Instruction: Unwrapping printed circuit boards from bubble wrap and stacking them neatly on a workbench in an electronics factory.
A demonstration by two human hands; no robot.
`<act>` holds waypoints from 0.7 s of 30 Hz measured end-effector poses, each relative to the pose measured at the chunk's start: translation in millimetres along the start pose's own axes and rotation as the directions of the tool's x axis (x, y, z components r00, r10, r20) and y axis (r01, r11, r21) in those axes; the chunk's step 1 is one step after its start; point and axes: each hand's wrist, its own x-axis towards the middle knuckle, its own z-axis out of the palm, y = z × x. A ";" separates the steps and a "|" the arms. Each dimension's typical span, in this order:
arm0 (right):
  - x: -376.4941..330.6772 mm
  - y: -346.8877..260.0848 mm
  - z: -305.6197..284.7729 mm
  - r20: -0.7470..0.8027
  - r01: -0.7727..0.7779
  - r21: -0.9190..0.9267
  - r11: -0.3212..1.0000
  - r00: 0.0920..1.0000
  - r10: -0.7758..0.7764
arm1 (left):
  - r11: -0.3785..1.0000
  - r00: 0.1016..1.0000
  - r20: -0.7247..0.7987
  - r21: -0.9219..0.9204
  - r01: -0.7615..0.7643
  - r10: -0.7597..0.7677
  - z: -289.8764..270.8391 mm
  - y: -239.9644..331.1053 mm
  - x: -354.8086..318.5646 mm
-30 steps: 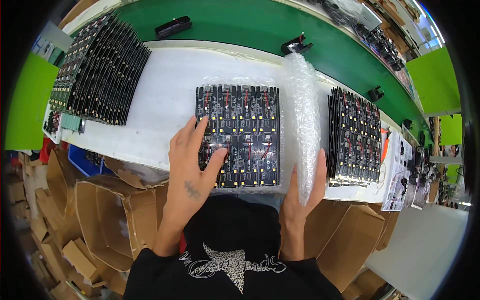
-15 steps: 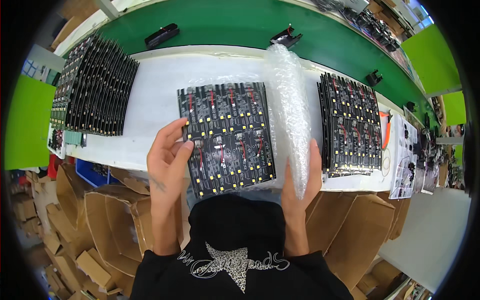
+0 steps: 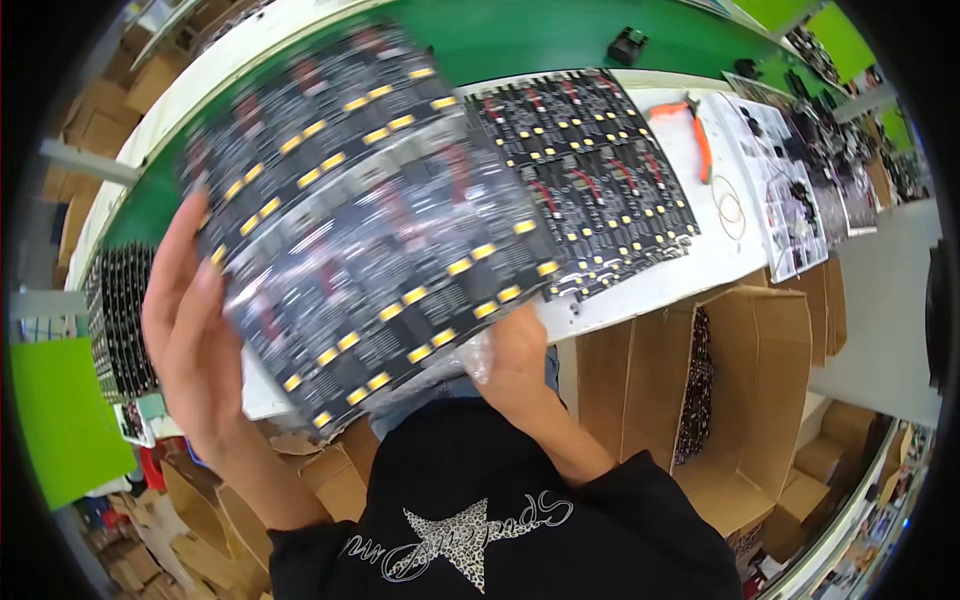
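My left hand [image 3: 195, 330] grips the left edge of a black circuit board panel [image 3: 350, 250], its fingers bent round the border. Rows of yellow-white LEDs and red wires show on the panel, which is raised, tilted and blurred by motion. A clear, shiny sheen lies across its lower half. Below its lower right edge, my right hand [image 3: 517, 352] is closed on bubble wrap [image 3: 476, 358]; most of the wrap and some fingers are hidden behind the panel. Just right of the raised panel, a stack of similar panels [image 3: 600, 190] lies on the white table.
Orange-handled pliers [image 3: 705, 150] and a thin ring [image 3: 731, 212] lie right of the stack, near a white compartment tray [image 3: 795, 255]. An open cardboard box [image 3: 760, 400] with boards inside stands below the table. More panels [image 3: 118, 320] stand at the far left.
The panel has come up closer and turned, and my left hand rose with it. My right hand and the bubble wrap moved beneath the panel. The view has swung right.
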 end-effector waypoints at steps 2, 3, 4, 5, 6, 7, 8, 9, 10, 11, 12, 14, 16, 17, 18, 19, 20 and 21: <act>-3.6 4.0 1.6 -0.005 -0.001 0.021 1.000 1.000 0.001 | 0.999 0.987 0.156 -0.003 0.035 -0.034 42.9 -7.3 25.0; -4.8 5.5 2.3 -0.056 0.021 0.041 0.999 0.998 -0.018 | 0.997 0.976 0.208 -0.040 0.065 -0.056 65.1 -13.5 35.2; -5.6 6.6 1.6 -0.043 0.025 0.056 0.998 0.999 -0.023 | 0.986 0.950 0.305 -0.125 0.109 -0.066 83.9 -17.7 43.6; -6.8 5.9 1.6 -0.040 -0.028 0.000 1.000 0.999 0.028 | 0.980 0.946 0.294 -0.099 0.174 -0.138 101.0 -22.1 50.3; -6.5 6.0 0.9 -0.035 -0.042 0.009 0.999 0.999 0.042 | 0.974 0.919 0.373 -0.125 0.189 -0.130 115.6 -26.3 56.4; -6.5 5.3 -0.5 -0.009 -0.057 0.036 0.998 0.998 0.058 | 0.962 0.899 0.408 -0.139 0.234 -0.160 127.1 -29.7 61.6; -5.7 4.7 -1.6 0.023 -0.117 0.067 0.991 0.993 0.116 | 0.962 0.893 0.421 -0.136 0.238 -0.161 135.6 -32.7 63.9; -5.0 4.0 -3.5 0.050 -0.104 0.060 0.993 0.994 0.102 | 0.958 0.882 0.435 -0.123 0.258 -0.182 142.6 -36.1 65.6; -3.6 3.5 -4.1 0.046 -0.121 0.059 0.991 0.992 0.118 | 0.949 0.871 0.437 -0.101 0.298 -0.226 147.6 -39.4 66.6; -2.1 3.3 -5.0 0.041 -0.112 0.080 0.991 0.993 0.109 | 0.951 0.868 0.442 -0.096 0.294 -0.224 150.5 -42.2 67.1; -0.8 3.1 -5.5 0.063 -0.145 0.086 0.986 0.988 0.140 | 0.955 0.869 0.445 -0.090 0.284 -0.217 152.5 -45.0 67.4; 2.1 3.5 -5.6 -0.008 -0.073 0.102 0.992 0.997 0.074 | 0.952 0.864 0.446 -0.078 0.295 -0.231 154.3 -49.5 68.2; 3.4 3.3 -5.2 -0.009 -0.057 0.141 0.988 0.998 0.059 | 0.957 0.871 0.431 -0.048 0.285 -0.237 155.3 -51.5 68.8; 3.7 3.2 -5.1 -0.010 -0.082 0.148 0.986 0.996 0.084 | 0.951 0.867 0.414 -0.008 0.308 -0.277 155.8 -51.1 68.7; 4.0 3.3 -4.6 0.018 -0.084 0.162 0.983 0.996 0.082 | 0.952 0.867 0.410 0.018 0.304 -0.285 155.9 -49.9 67.9; 3.9 3.1 -4.5 -0.008 -0.061 0.143 0.988 0.998 0.062 | 0.962 0.873 0.420 0.000 0.272 -0.247 155.2 -47.6 66.2; 4.1 3.4 -4.2 -0.025 -0.053 0.100 0.994 0.998 0.056 | 0.971 0.875 0.426 0.037 0.238 -0.230 153.2 -44.2 63.8; 3.6 3.0 -4.3 -0.004 -0.075 0.110 0.991 0.997 0.075 | 0.978 0.873 0.442 0.056 0.199 -0.203 149.7 -40.4 60.6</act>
